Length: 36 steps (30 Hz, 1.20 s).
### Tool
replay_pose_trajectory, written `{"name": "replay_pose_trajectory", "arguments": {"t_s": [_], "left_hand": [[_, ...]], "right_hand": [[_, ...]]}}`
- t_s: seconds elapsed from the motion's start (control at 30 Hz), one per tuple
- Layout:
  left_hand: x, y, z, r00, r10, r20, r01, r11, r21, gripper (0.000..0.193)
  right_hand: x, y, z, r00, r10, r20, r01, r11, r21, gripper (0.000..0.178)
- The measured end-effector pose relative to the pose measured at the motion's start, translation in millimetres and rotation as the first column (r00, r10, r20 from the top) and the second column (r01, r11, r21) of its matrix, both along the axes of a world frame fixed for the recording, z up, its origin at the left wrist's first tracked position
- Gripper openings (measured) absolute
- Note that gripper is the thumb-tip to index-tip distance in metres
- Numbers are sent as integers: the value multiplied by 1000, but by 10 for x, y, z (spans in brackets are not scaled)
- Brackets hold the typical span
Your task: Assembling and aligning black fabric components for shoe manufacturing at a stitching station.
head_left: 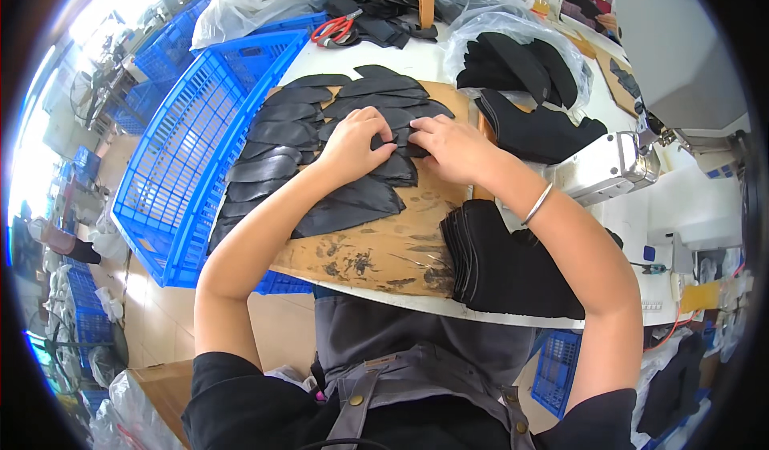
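Note:
Rows of shiny black, leaf-shaped pieces (276, 133) overlap on a stained brown board (360, 262) in front of me. Over their right side, my left hand (356, 147) is closed, its thumb and bent fingers pinching the edge of one black piece (403, 139). From the other side, my right hand (455, 149) pinches the same piece, fingertips close to those of the left. Part of this piece lies hidden under the fingers. A stack of matt black cut panels (505, 262) sits below my right forearm.
A blue plastic crate (188, 141) stands against the table's left side. Red-handled scissors (335, 28) lie at the back by black scraps. More black panels (517, 65) rest in a clear bag at the back right. A white sewing machine (613, 165) stands to the right.

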State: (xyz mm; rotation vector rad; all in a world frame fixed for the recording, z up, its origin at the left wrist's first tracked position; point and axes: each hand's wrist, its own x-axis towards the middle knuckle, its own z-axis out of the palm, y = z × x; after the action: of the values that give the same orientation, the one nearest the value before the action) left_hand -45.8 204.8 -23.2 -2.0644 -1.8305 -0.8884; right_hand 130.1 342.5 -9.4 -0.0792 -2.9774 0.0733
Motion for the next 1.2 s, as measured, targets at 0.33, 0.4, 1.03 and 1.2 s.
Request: {"name": "replay_pose_trajectory", "arguments": {"t_s": [0.33, 0.4, 1.03, 1.2], "left_hand": [[-881, -636, 639, 367, 119, 922, -495, 865, 85, 16], [-895, -782, 842, 328, -19, 944, -415, 895, 162, 14], [1210, -462, 1158, 805, -135, 577, 221, 972, -81, 25], [1688, -138, 993, 897, -406, 173, 406, 913, 33, 47]], "right_hand": [[-84, 137, -61, 997, -34, -63, 22, 985, -169, 24], [-157, 118, 18, 997, -46, -61, 29, 967, -254, 20], [1873, -593, 915, 934, -326, 148, 198, 125, -972, 31], [2396, -603, 949, 986, -163, -44, 85, 708, -701, 48]]}}
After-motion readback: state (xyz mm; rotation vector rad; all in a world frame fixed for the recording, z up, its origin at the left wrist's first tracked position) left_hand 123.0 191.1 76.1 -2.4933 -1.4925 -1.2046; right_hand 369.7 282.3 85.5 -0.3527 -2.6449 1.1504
